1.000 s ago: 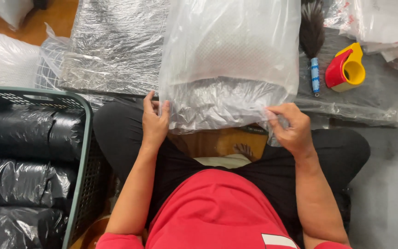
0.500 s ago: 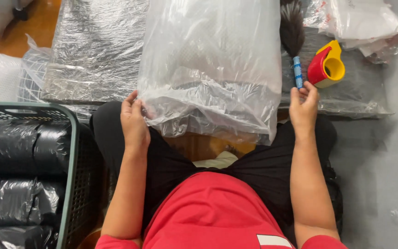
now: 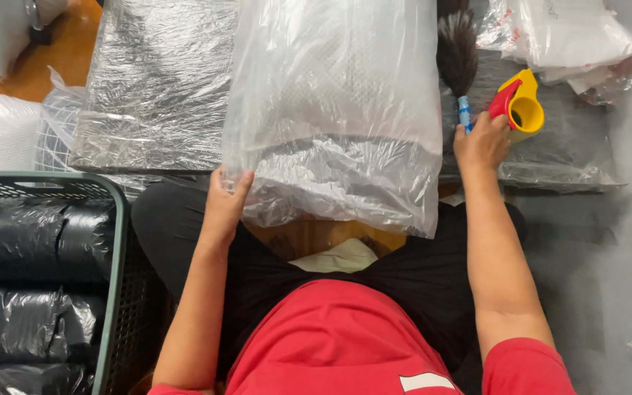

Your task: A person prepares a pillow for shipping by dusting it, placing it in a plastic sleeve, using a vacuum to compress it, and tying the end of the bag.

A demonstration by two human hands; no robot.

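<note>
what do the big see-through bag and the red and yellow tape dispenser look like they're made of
The bag looks like thin clear plastic film: glossy, wrinkled, with the contents showing through. The tape dispenser looks like hard moulded plastic, smooth and evenly coloured, though any metal parts can't be made out.

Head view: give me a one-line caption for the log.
Left hand holds the clear plastic bag edge; right hand reaches the yellow-and-red tape dispenser beside a black brush.
</note>
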